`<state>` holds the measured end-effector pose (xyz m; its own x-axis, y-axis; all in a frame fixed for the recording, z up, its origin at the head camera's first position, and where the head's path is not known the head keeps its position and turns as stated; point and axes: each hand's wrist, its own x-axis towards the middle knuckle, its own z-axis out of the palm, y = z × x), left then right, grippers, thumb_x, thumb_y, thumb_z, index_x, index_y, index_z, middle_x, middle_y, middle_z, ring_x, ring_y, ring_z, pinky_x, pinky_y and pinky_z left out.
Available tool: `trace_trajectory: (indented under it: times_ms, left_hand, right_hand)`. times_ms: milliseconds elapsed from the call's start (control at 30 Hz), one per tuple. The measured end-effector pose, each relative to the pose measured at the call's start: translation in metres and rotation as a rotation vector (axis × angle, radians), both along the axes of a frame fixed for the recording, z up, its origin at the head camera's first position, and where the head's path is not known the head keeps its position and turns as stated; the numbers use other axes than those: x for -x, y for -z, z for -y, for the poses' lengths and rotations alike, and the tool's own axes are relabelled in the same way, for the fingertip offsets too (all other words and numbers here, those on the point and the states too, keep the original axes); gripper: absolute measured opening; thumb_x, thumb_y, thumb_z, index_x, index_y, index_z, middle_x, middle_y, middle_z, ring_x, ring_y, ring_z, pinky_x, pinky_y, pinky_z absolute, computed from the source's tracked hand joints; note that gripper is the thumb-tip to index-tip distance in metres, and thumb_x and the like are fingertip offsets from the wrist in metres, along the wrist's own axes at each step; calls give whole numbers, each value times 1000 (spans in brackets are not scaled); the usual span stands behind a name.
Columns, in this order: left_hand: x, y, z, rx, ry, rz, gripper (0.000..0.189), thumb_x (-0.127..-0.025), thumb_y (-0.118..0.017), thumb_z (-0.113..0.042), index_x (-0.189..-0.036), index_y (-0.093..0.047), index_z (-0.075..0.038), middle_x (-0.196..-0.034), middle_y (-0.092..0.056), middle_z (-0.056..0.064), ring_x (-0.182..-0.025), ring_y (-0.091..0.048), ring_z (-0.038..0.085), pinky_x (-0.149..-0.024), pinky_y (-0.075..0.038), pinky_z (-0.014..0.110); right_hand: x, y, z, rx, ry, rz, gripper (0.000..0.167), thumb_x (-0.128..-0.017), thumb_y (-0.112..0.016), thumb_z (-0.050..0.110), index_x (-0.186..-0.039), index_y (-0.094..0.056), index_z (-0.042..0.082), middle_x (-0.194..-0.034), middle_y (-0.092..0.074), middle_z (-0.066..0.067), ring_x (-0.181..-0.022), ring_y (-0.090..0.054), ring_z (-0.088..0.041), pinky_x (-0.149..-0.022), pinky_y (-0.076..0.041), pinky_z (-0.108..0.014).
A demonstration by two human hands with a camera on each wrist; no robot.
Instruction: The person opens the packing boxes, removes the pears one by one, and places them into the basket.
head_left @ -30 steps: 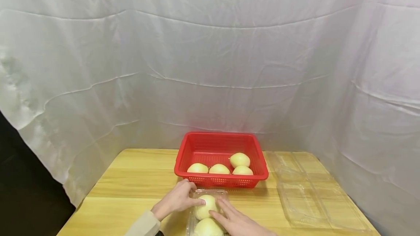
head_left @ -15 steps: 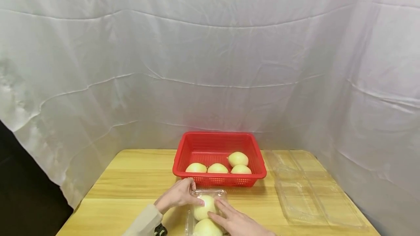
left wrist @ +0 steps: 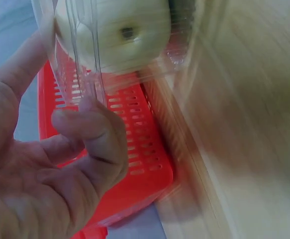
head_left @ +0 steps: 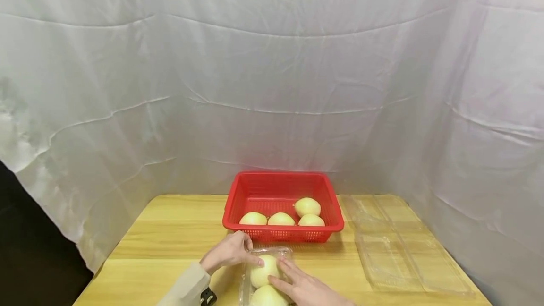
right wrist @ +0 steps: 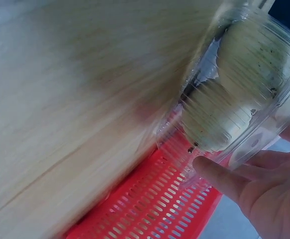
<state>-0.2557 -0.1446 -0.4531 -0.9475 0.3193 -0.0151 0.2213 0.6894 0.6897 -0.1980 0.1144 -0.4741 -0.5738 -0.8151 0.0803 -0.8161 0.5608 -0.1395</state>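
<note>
A clear plastic clamshell box [head_left: 280, 250] lies at the table's front, with pale yellow pears [head_left: 264, 273] inside; its near end is cut off in the head view. My left hand [head_left: 229, 251] pinches the box's left rim near the far corner, thumb over the top and fingers [left wrist: 102, 129] curled below the edge, as the left wrist view shows. My right hand [head_left: 303, 287] rests on the box's right side with its fingers fairly straight. In the right wrist view one fingertip [right wrist: 202, 164] touches the clear wall beside a pear [right wrist: 214, 117].
Just beyond the box stands a red perforated basket [head_left: 282, 233] holding several pears [head_left: 307, 207]. Open clear plastic containers [head_left: 391, 259] lie on the wooden table [head_left: 170, 230] at the right. A pale grey cloth [head_left: 272, 84] hangs behind and at both sides.
The head view has shifted slightly. Both hands keep nearly the same places on the clamshell box, and the pears in the basket have not moved.
</note>
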Motion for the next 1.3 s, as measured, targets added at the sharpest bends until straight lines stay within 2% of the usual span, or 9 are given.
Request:
trace_trajectory:
  times_ms: [100, 367, 567, 733, 800, 900, 1033, 1133, 1300]
  left_hand:
    - [-1, 2, 0, -7, -2, 16, 43, -65, -90, -40, -75, -59, -11, -71, -55, -2, -66, -48, 13, -54, -39, 26]
    - [-5, 2, -2, -32, -5, 36, 41, -70, -85, -42, -59, -54, -18, -56, -45, -9, -53, -38, 9, -47, -30, 24]
    - [-10, 6, 1, -49, -31, 12, 39, -72, -83, -45, -75, -61, -14, -69, -54, -5, -63, -46, 12, -53, -38, 26]
    - [-15, 9, 4, -132, -53, -29, 55, -76, -81, -44, -106, -61, -3, -75, -56, 1, -64, -53, 15, -55, -42, 28]
    - [-20, 9, 6, -208, -42, 8, 60, -78, -81, -38, -117, -57, 2, -73, -58, 2, -62, -58, 17, -53, -44, 28]
    - [-28, 8, 9, -335, -31, 122, 64, -80, -81, -28, -125, -52, 6, -65, -57, 2, -55, -60, 18, -49, -43, 27]
    - [-38, 10, 9, -484, -43, 238, 62, -80, -80, -19, -124, -48, 11, -64, -60, 0, -53, -56, 11, -50, -46, 25]
    - [-43, 14, 10, -552, -41, 282, 56, -81, -79, -15, -119, -47, 11, -68, -64, 0, -55, -57, 10, -54, -49, 26]
    - [-52, 14, 11, -604, 7, 283, 62, -77, -81, -7, -124, -45, 14, -76, -65, 2, -64, -62, 12, -61, -53, 27]
  right_hand:
    - [-2, 2, 1, 14, -14, -62, 74, -91, -39, 71, -147, -45, 23, -154, -36, -21, -139, -42, -35, -90, -55, -45]
    - [-5, -1, 0, 9, 24, -3, 75, -90, -40, 72, -149, -43, 25, -156, -34, -17, -142, -37, -34, -95, -52, -47]
    - [-6, -1, 2, -7, 31, 19, 76, -90, -39, 73, -150, -40, 26, -157, -33, -17, -142, -37, -33, -93, -53, -47]
    - [-6, 3, 1, 14, 14, -81, 76, -91, -38, 72, -148, -42, 22, -153, -39, -20, -137, -43, -36, -88, -55, -45]
    - [-6, 4, 1, 20, 14, -103, 76, -91, -38, 72, -147, -43, 21, -151, -40, -22, -136, -44, -38, -88, -56, -44]
    - [-6, 3, 0, 25, 20, -100, 76, -92, -38, 71, -148, -42, 20, -150, -41, -23, -135, -44, -40, -88, -56, -44]
    - [-6, 2, 1, 30, 33, -101, 76, -91, -38, 73, -148, -41, 22, -150, -40, -20, -135, -44, -39, -86, -56, -45]
    - [-7, 3, 3, 42, 43, -94, 74, -91, -38, 72, -147, -42, 23, -150, -40, -20, -134, -44, -40, -79, -58, -45]
    - [-9, 3, 7, 63, 89, -52, 73, -92, -39, 71, -145, -45, 22, -149, -41, -23, -133, -44, -44, -70, -59, -44]
